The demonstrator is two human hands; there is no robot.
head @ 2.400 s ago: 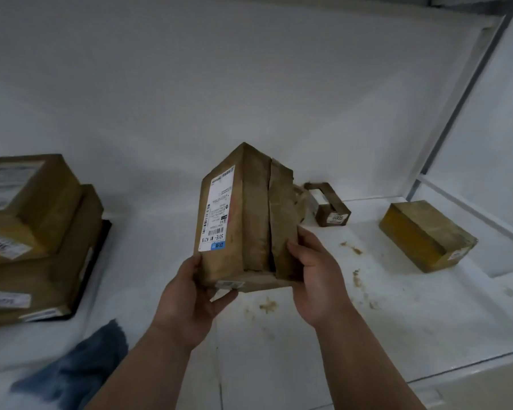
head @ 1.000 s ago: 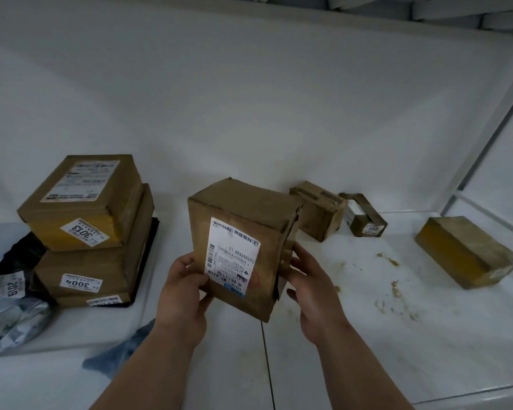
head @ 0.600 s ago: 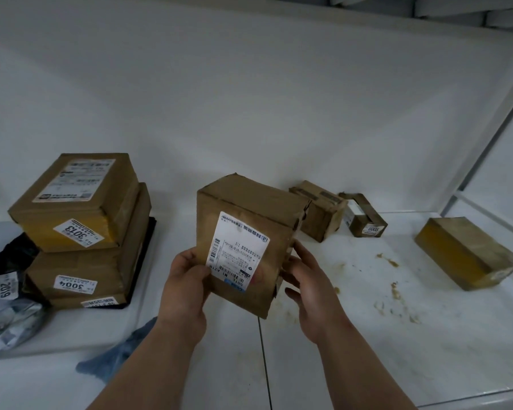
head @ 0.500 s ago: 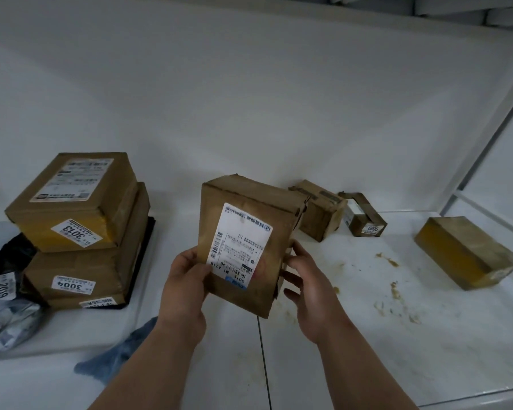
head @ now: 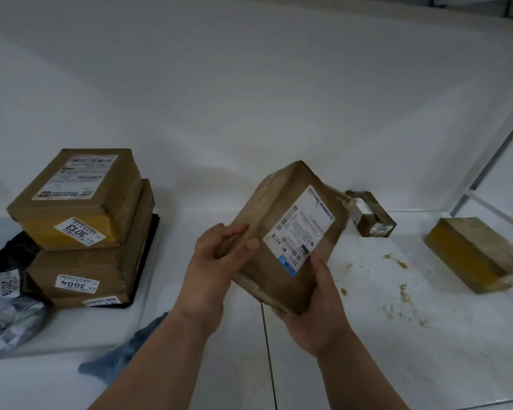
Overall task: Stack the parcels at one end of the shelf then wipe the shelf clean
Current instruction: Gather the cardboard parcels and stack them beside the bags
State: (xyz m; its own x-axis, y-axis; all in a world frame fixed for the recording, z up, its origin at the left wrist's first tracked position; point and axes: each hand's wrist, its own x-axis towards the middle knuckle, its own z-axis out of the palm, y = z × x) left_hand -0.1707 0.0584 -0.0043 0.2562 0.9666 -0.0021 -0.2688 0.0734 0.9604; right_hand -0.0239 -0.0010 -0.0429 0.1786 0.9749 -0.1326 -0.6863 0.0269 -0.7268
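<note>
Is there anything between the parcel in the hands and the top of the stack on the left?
Nothing visible. The held parcel, gripped by left hand and right hand, is above bare shelf; the stack's top box carries nothing.

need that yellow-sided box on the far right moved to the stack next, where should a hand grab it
Grip the yellow-sided box across its short width, from above. It lies flat and low on the shelf with open space all round, so fingers can probably drop onto the two long sides; the right hand is nearer.
</note>
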